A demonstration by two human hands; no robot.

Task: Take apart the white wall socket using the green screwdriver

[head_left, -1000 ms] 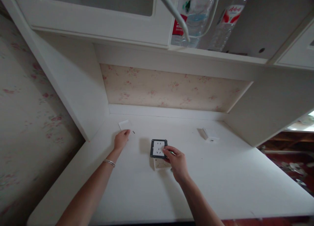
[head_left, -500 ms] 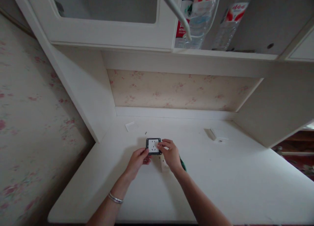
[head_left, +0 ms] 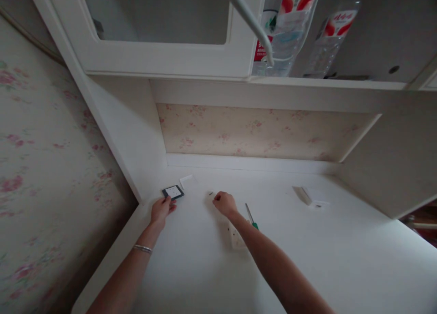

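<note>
At the left, my left hand [head_left: 161, 211] grips the near edge of a wall socket [head_left: 173, 192], a white face in a dark frame, with the thumb on top. My right hand [head_left: 225, 204] is low over the desk, its fingertips pinched together; whatever is between them is too small to make out. Just left of those fingertips lies a tiny dark piece [head_left: 210, 194], perhaps a screw. A white box with small dark holes [head_left: 235, 239] rests beneath my right forearm, partly hidden by it. Beside the forearm lies a screwdriver [head_left: 255, 225] with a green handle, partly covered.
A white square frame [head_left: 187, 182] lies behind the wall socket. Farther right on the white desk [head_left: 307, 259] is another white piece [head_left: 309, 198]. Overhead, a shelf holds plastic bottles [head_left: 329, 36], and a pale cable [head_left: 252, 22] hangs in front of the cabinet.
My left hand has carried the wall socket left and down towards the desk. My right hand has let go of it and moved down beside the tiny dark piece. The screwdriver shows more now.
</note>
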